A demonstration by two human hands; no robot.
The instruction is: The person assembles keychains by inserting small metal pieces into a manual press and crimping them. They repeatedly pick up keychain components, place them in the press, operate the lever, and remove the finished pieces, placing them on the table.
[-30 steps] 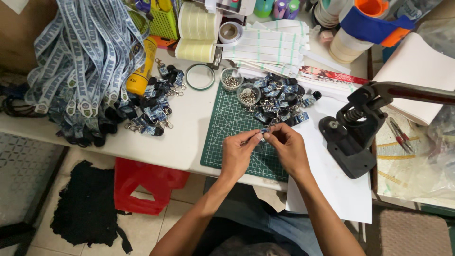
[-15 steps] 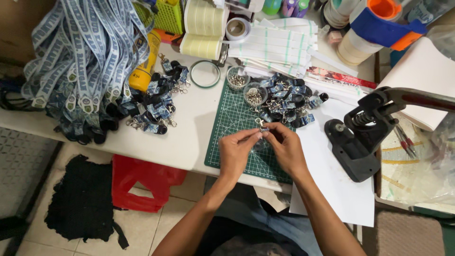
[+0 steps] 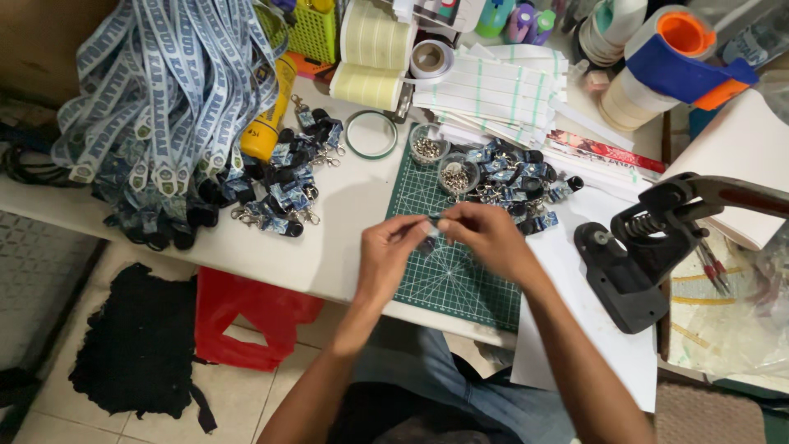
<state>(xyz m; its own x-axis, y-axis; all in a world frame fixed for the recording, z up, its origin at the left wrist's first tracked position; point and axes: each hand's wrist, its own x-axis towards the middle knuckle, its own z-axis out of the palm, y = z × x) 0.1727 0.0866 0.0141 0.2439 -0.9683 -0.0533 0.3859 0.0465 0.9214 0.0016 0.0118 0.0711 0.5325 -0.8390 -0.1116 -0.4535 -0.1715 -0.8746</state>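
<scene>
Two hands meet over the green cutting mat (image 3: pixel 427 271): the left hand (image 3: pixel 393 255) and right hand (image 3: pixel 489 234) each have their grip pinched narrow on one small dark lanyard piece (image 3: pixel 433 227) held between the fingertips, just above the mat. Beyond the grip sit two small clear cups of metal rivets (image 3: pixel 457 175) and a heap of short clip pieces (image 3: pixel 526 185); off to the right hand's side stands a black hand press (image 3: pixel 637 251) on the white worktop (image 3: pixel 329 247)

Small dark clip (image 3: pixel 431 233) btwn fingertips.
</scene>
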